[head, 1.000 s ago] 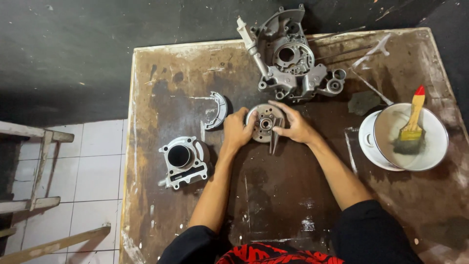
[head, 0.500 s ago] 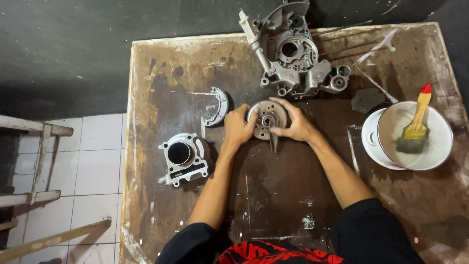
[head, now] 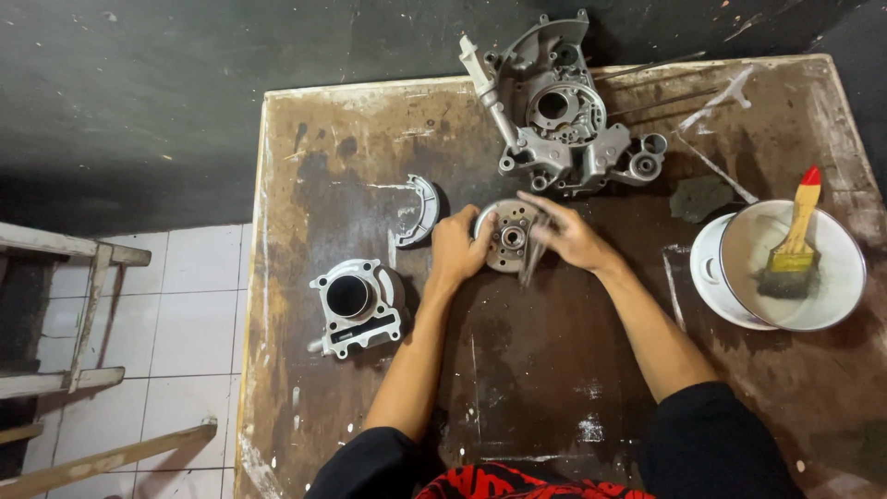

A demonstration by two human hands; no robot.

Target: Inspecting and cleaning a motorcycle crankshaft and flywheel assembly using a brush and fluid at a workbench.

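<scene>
Brown and stained, the worn wooden table (head: 554, 388) is standing against a dark wall, with white floor tiles (head: 194, 314) showing at its left side. Near the middle of the table, a round metal engine part (head: 506, 236) is lying flat, and I am working on it with both hands. My left hand (head: 457, 248) is clasping its left edge, with the fingers curled around the rim. My right hand (head: 568, 236) is resting on its right side, and it is pinching a thin dark tool (head: 530, 263) that is pointing down toward me; this tool is blurred, so I cannot tell what kind it is.

Just behind the round part, a big grey crankcase (head: 559, 120) is lying at the far edge of the table. A curved metal shoe (head: 420, 211) is lying near my left hand, and a grey cylinder block (head: 356, 303) with a round bore is sitting further left, well apart from the round part. At my right side, a white bowl (head: 836, 277) is sitting on a white lid (head: 707, 277), and a brush (head: 793, 248) with a wooden handle and a red tip is leaning inside the bowl. A dark rag (head: 699, 196) is lying between the crankcase and the bowl. I am not seeing any labels or packages on the table.
</scene>
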